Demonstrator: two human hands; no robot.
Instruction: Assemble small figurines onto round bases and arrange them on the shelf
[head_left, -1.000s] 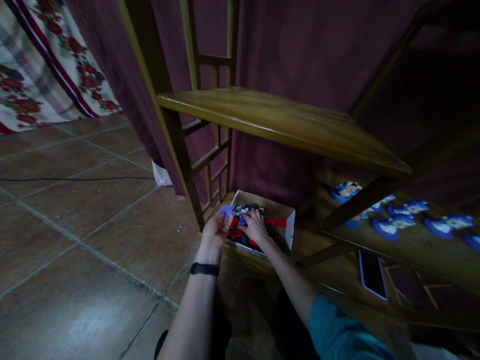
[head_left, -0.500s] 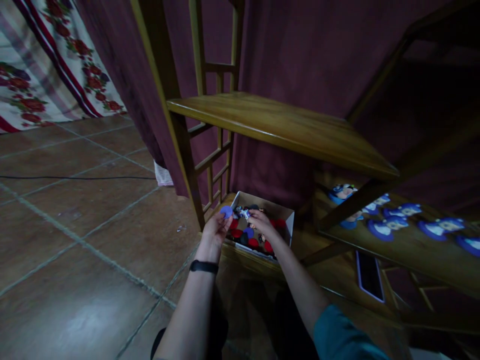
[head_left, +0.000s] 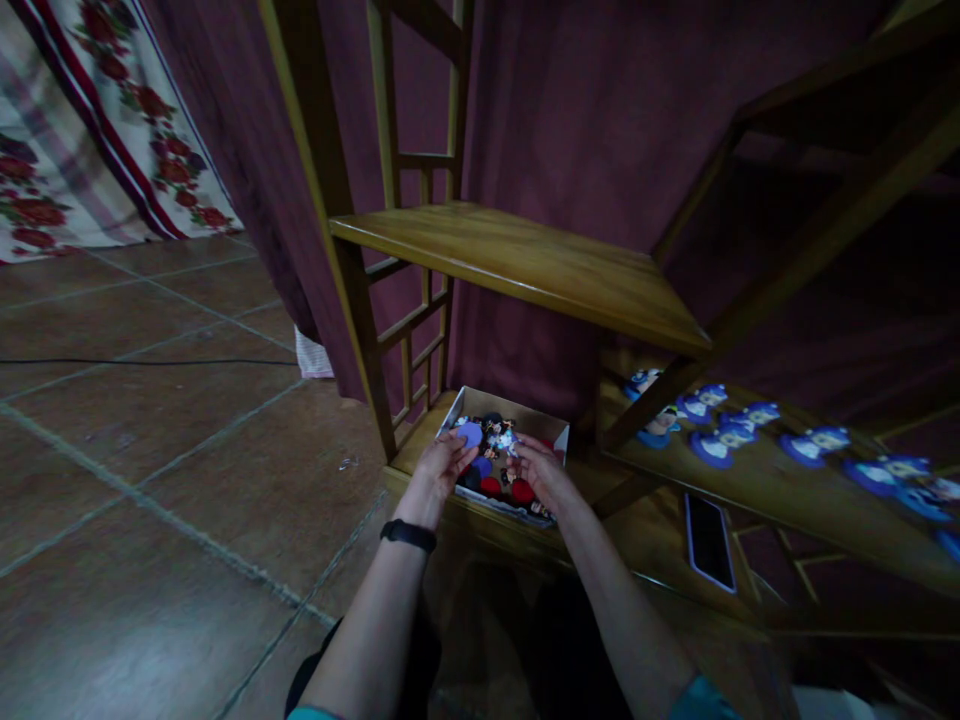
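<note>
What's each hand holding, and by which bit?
Left hand: flat, round purple disc, by its edge. Right hand: small blue-and-white figure, by one end, unclear which.

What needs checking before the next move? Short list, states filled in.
1. Left hand has the flat round purple disc: ok, pinched near its edge.
2. Right hand has the small white-and-blue figure: ok, pinched.
3. Disc and figure apart: ok, a gap shows.
4. Open white cardboard box stands on the brown wooden shelf: ok.
5. Box contents sorted: not ok, red, purple and dark pieces lie mixed.
6. Figure's underside: cannot tell, too small.
</note>
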